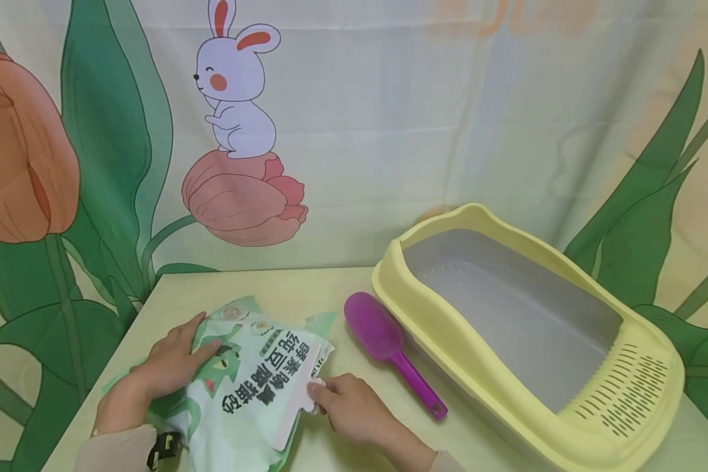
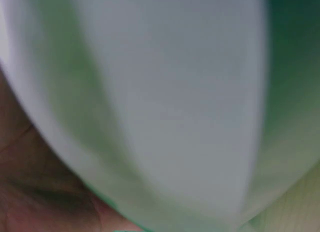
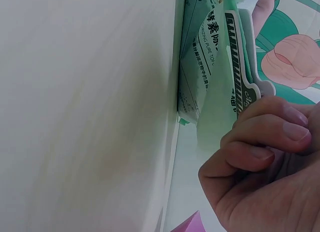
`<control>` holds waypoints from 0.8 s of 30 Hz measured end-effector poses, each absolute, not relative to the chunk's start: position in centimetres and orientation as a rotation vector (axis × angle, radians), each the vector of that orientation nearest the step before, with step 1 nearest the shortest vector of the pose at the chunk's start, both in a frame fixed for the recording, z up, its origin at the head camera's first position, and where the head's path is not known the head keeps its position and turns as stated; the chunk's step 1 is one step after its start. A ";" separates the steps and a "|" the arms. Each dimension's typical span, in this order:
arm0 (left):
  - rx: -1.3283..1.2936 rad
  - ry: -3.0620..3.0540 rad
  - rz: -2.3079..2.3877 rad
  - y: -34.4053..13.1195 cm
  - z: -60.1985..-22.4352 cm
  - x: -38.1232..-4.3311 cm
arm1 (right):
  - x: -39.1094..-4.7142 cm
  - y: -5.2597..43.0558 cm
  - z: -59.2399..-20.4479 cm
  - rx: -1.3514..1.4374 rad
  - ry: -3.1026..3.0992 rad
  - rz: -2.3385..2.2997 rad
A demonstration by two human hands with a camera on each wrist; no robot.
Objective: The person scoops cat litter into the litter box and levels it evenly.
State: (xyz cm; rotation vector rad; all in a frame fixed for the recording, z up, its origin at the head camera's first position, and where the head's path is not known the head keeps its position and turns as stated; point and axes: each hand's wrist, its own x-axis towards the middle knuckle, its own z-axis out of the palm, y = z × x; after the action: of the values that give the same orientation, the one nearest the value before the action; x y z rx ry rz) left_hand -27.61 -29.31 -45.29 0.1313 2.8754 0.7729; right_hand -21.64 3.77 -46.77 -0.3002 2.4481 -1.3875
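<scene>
A green and white cat litter bag (image 1: 244, 367) lies at the front left of the table, its printed side up. Across its right end sits a white bag clip (image 1: 297, 400). My right hand (image 1: 360, 408) pinches the clip's knobbed end between thumb and fingers. In the right wrist view, the bag's green film runs between the clip's toothed strip (image 3: 236, 62) and its grey outer arm. My left hand (image 1: 168, 364) rests on the bag's left side, thumb across the front and fingers extended along the edge. The bag's blurred surface (image 2: 175, 102) fills most of the left wrist view.
A purple scoop (image 1: 383, 334) lies right of the bag, its handle toward the near right. Beyond it stands a yellow-rimmed litter box (image 1: 478, 354) with a grey inside and a slotted front ledge. A printed cloth (image 1: 360, 131) hangs behind the table (image 1: 189, 288).
</scene>
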 end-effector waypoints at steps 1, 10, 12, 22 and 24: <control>0.131 2.876 0.770 -29.3 -45.3 -27.6 | -21.7 3.8 -46.8 -0.299 2.450 -1.387; 0.129 2.870 0.773 -29.3 -45.3 -27.7 | -21.7 3.9 -46.7 -0.287 2.437 -1.407; 0.129 2.868 0.775 -29.3 -45.3 -27.6 | -21.7 4.0 -46.7 -0.289 2.441 -1.405; 0.125 2.869 0.771 -29.4 -45.4 -27.7 | -21.9 4.4 -46.4 -0.298 2.461 -1.379; 0.125 2.868 0.774 -29.4 -45.4 -27.7 | -21.9 4.5 -46.3 -0.299 2.467 -1.375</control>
State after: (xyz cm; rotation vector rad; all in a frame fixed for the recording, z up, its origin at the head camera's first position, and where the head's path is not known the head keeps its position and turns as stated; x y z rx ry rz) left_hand -27.71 -29.41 -45.44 0.1245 2.8683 0.7738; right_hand -21.93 4.46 -46.28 -0.2992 2.4670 -1.3754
